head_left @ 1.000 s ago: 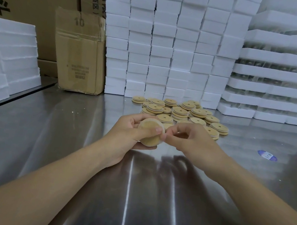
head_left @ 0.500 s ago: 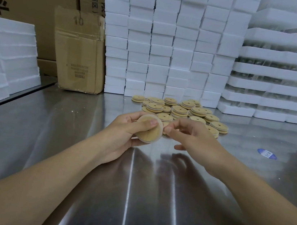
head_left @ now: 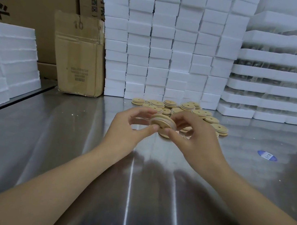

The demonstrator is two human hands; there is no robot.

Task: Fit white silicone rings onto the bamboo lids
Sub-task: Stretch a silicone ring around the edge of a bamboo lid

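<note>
Both hands hold one round bamboo lid (head_left: 163, 122) above the steel table, tilted so its grooved edge and small centre hole face me. My left hand (head_left: 131, 129) pinches its left edge with thumb and fingers. My right hand (head_left: 193, 137) grips its right side, thumb at the front. A pale white silicone ring (head_left: 156, 117) lies around the lid's rim. Behind the hands lies a pile of several bamboo lids (head_left: 187, 109), partly hidden by my fingers.
Stacked white foam blocks (head_left: 171, 45) form a wall at the back, more foam trays (head_left: 280, 77) at right and foam slabs (head_left: 5, 59) at left. A cardboard box (head_left: 79, 54) stands back left. A blue sticker (head_left: 267, 155) lies on the steel table (head_left: 64, 139).
The lid has tipped from facing me flat to a tilted, nearly edge-on pose. Both hands rose slightly and my right hand closed on the lid's right side.
</note>
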